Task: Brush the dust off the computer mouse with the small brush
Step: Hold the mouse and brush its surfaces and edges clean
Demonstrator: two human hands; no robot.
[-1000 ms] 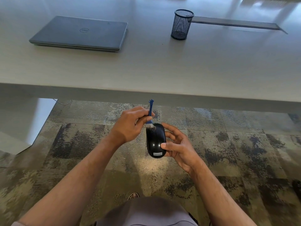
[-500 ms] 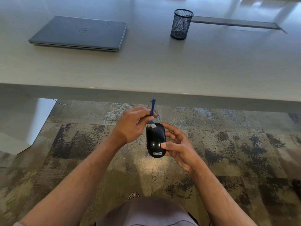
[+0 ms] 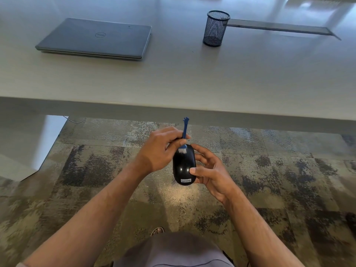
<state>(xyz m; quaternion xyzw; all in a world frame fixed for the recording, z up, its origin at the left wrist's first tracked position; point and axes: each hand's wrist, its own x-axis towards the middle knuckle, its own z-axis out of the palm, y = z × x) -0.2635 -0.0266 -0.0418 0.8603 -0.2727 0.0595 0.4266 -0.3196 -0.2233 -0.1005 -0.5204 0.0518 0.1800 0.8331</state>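
Head view looks down across one broad pale grey table (image 3: 192, 78) filling the upper half of the frame, with mottled brown-and-black carpet (image 3: 289, 170) below its near edge. On the table sit one closed grey laptop (image 3: 96, 38) at upper left and one empty-looking black wire-mesh pen cup (image 3: 216, 28) at upper centre, well apart from each other. Lower down come two bare forearms, and one toe of a sandal (image 3: 158, 230) shows near the bottom centre. At mid-frame, held above the carpet and not over the table, is the one glossy black oval computer mouse (image 3: 184, 166) with a small white label at its near end. The right hand (image 3: 210, 170) cradles it from the right side, fingers curled behind it and the thumb pressed on its top. The left hand (image 3: 159, 151) pinches the one small blue-handled brush with pale bristles (image 3: 184, 139), fingers closed tight on the handle, bristles touching the mouse's far end. To my eye the brushing is under way, with most of the shell likely left to cover. It would go best with short, light strokes running away from the body, the mouse tilted so dust falls clear, and the thumb shifted to let the bristles reach beneath it.
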